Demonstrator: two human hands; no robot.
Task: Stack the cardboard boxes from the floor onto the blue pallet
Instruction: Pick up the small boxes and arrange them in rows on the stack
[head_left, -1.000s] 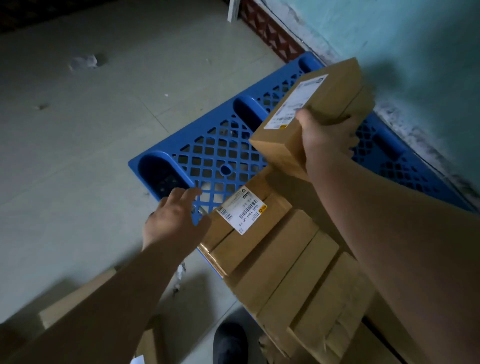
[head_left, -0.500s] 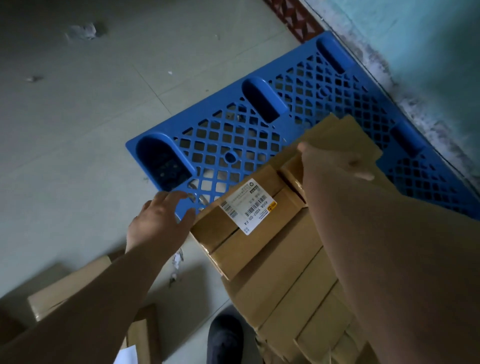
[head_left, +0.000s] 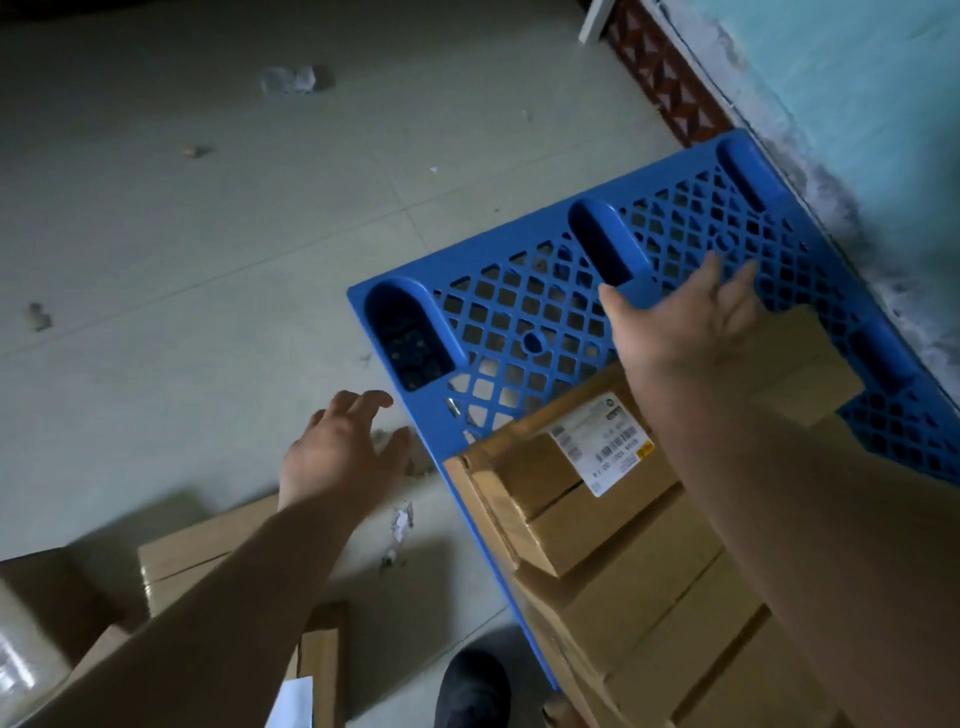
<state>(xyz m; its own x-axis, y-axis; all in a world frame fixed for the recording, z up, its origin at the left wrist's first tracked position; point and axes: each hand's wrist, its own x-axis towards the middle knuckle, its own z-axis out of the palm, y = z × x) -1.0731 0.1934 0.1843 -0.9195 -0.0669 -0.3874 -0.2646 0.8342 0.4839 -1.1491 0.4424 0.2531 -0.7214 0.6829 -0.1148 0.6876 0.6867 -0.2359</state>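
A blue lattice pallet (head_left: 519, 312) lies on the floor against the wall. Several brown cardboard boxes fill its near half; one bears a white label (head_left: 602, 447). A box without a label (head_left: 810, 364) lies at the far end of the row. My right hand (head_left: 685, 327) hovers over that box with fingers spread, holding nothing. Beside the pallet's left corner, my left hand (head_left: 343, 452) hangs open above the floor. More cardboard boxes (head_left: 208, 561) lie on the floor at the lower left.
Pale floor tiles with paper scraps (head_left: 291, 78) stretch to the left. A turquoise wall (head_left: 857, 104) with a crumbling base runs along the pallet's right side. My dark shoe (head_left: 472, 686) stands by the pallet's near edge.
My right hand has set the carried box down at the far end of the row and let go, fingers now spread. My left hand has drifted off the pallet corner, still open.
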